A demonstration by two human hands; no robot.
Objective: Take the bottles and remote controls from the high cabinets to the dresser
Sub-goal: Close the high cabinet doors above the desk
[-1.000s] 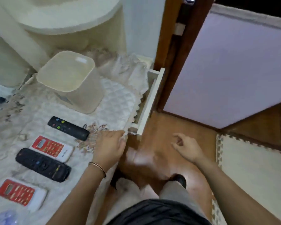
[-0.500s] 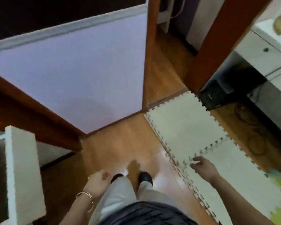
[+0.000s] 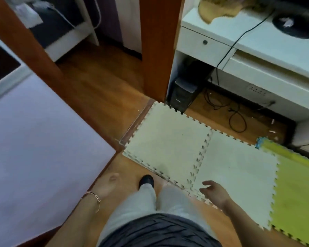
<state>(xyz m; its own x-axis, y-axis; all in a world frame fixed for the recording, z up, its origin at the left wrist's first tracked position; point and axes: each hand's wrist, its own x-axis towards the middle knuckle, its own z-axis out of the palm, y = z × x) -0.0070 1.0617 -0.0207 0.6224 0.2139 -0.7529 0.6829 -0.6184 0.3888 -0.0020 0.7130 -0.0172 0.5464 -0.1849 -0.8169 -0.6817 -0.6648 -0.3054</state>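
Observation:
No bottle, remote control, cabinet or dresser is in view. I look down at the floor. My left hand [image 3: 108,184], with a thin bangle on the wrist, hangs low left of my legs, blurred, fingers curled with nothing in them. My right hand [image 3: 215,192] hangs to the right over the foam mat's edge, fingers loosely apart and holding nothing.
A lilac door [image 3: 39,143] with a brown frame stands open at the left. Cream foam floor tiles [image 3: 171,143] and a yellow-green tile [image 3: 298,196] lie ahead. A white desk [image 3: 257,56] at the upper right has a computer tower [image 3: 183,93] and cables beneath. A brown post [image 3: 159,50] divides the doorway.
The view has swung right, away from the dresser top with its remotes, to the floor mats and desk. My left hand left the dresser's edge. Both hands now hang at my sides.

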